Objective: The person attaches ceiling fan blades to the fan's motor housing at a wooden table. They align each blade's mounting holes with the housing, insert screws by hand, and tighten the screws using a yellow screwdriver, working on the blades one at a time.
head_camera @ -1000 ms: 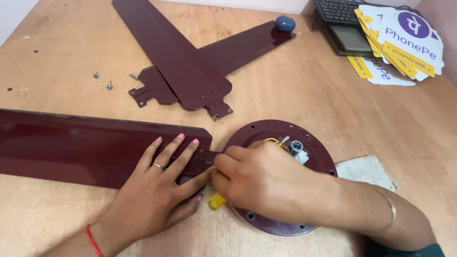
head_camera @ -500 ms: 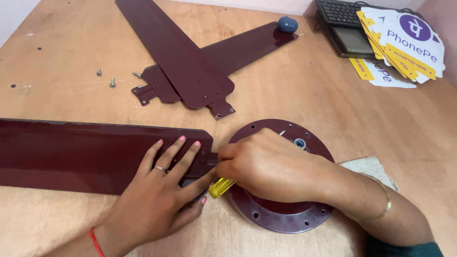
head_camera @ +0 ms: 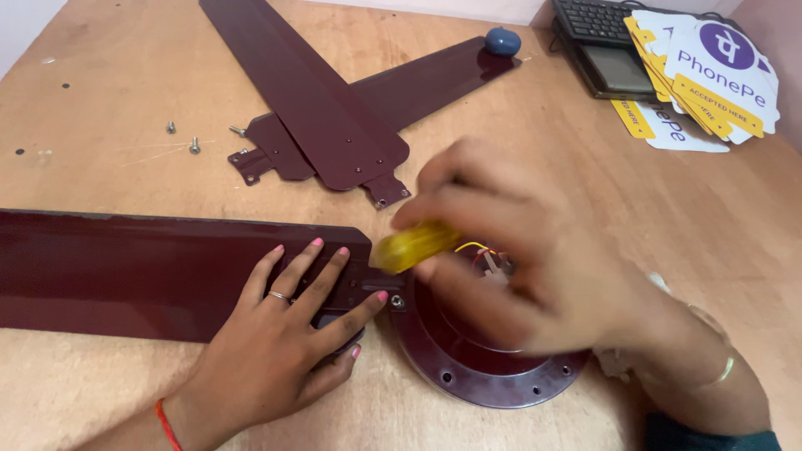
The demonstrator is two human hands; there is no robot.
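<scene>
Down in the head view, the left hand [head_camera: 280,351] lies flat at the lower left of the frame. Its fingers are spread out and press on the end of a long dark red fan blade [head_camera: 142,271]. It does not grip anything; it only holds the blade down. This blade runs from the left edge to the middle of the frame, and its end touches the round fan motor [head_camera: 489,367].

The right hand [head_camera: 535,267] is blurry and sits in the middle, raised over the motor. Its fingers are curled shut around a yellow tool handle [head_camera: 415,245]. The tip of the tool is hidden, so I cannot tell what kind of tool it is. The hand covers most of the top of the motor. Only a few small wires [head_camera: 478,250] peek out beside it.

Two more fan blades [head_camera: 334,108] lie crossed at the top middle, well apart from the hands. That makes three blades. A small blue round thing [head_camera: 502,41] sits on the far end of one of them. Three loose screws [head_camera: 194,146] lie near each other at the upper left on the wooden table [head_camera: 100,100]. A black keyboard [head_camera: 597,17] and a pile of white and yellow cards [head_camera: 702,83] are at the upper right.
</scene>
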